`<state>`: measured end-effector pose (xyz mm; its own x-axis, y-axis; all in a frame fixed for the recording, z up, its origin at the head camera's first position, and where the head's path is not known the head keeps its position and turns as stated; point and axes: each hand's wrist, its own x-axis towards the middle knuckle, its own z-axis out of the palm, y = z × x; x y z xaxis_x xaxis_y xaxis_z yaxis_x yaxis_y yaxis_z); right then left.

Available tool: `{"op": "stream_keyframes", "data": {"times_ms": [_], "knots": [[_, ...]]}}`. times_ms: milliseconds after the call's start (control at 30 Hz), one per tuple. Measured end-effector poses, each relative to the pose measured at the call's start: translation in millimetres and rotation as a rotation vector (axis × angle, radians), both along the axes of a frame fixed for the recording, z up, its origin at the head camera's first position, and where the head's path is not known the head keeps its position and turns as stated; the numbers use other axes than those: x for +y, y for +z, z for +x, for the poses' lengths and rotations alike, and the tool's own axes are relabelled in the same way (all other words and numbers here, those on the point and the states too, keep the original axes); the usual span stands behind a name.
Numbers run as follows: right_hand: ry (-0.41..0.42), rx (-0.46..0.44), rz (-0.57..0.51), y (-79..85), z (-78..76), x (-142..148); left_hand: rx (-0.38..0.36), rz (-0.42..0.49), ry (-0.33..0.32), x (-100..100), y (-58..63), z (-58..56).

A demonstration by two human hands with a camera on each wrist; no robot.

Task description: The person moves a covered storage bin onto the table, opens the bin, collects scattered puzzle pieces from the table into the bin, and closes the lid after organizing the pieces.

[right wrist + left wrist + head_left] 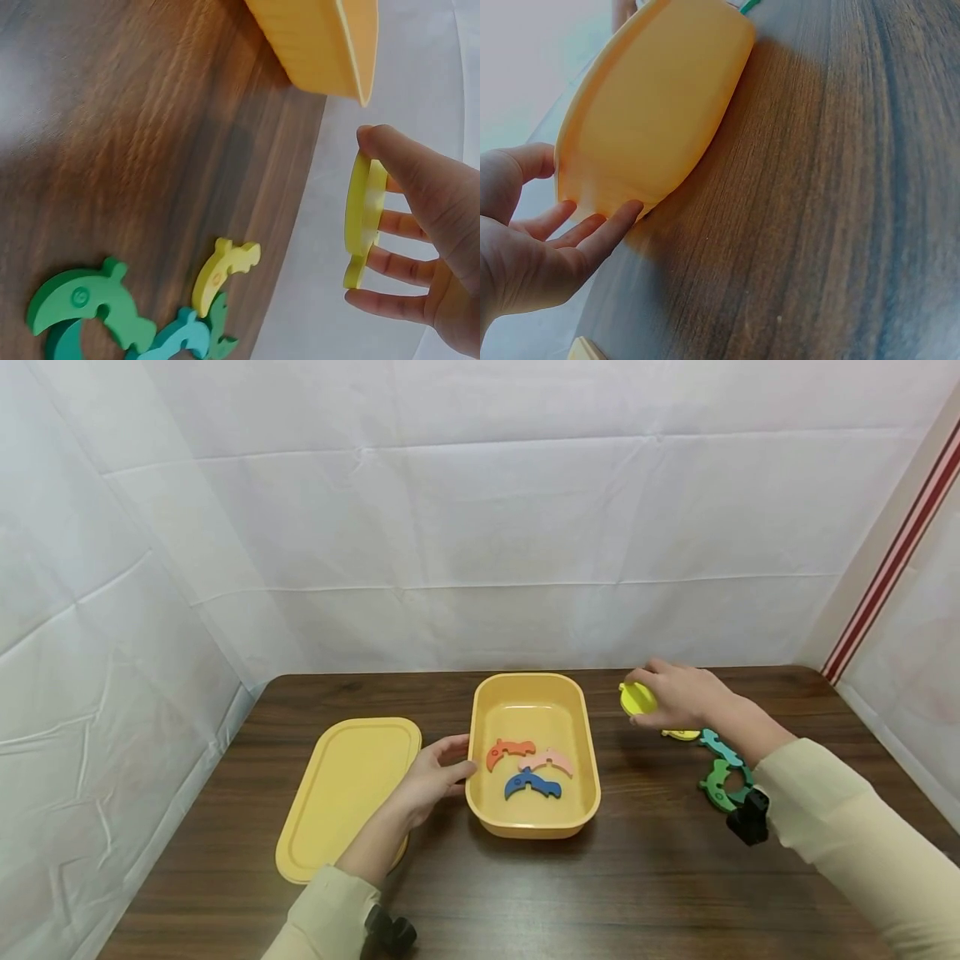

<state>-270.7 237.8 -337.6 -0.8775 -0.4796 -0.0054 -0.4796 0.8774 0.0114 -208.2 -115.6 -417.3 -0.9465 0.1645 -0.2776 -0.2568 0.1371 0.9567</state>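
Note:
My left hand (438, 772) holds the left side of a yellow plastic box (534, 828), thumb at the rim and fingertips against the outer wall (656, 105). Three wooden animal-shaped pieces lie inside: an orange one (510, 749), a pink one (553, 762) and a blue one (532, 783). To the right of the box, my right hand (684, 695) pinches a bright yellow toy piece (358, 202) by its edges, thumb on one end and fingers along the other side. It is raised above the table, as the right wrist view shows.
Under my right forearm lie a yellow piece (219, 276), a light blue piece (176, 337), a green piece (90, 300) and darker green pieces. A flat yellow lid (348, 793) rests left of the box. White sheeting (480, 527) stands behind the dark wooden table (637, 893).

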Motion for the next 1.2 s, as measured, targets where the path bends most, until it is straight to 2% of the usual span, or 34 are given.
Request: {"op": "stream_keyframes", "data": {"times_ms": [367, 800, 1200], "knots": [[0.079, 0.032, 0.008, 8.8, -4.1, -34, 0.002, 0.009, -0.002, 1, 1.0, 1.1], [0.113, 0.015, 0.055, 16.7, -5.7, -70, 0.001, 0.016, -0.012, 2, 0.5, 0.2], [0.134, 0.01, 0.039, 13.2, -9.8, -90, -0.007, 0.008, 0.001, 3, 1.6, 1.2]]}}
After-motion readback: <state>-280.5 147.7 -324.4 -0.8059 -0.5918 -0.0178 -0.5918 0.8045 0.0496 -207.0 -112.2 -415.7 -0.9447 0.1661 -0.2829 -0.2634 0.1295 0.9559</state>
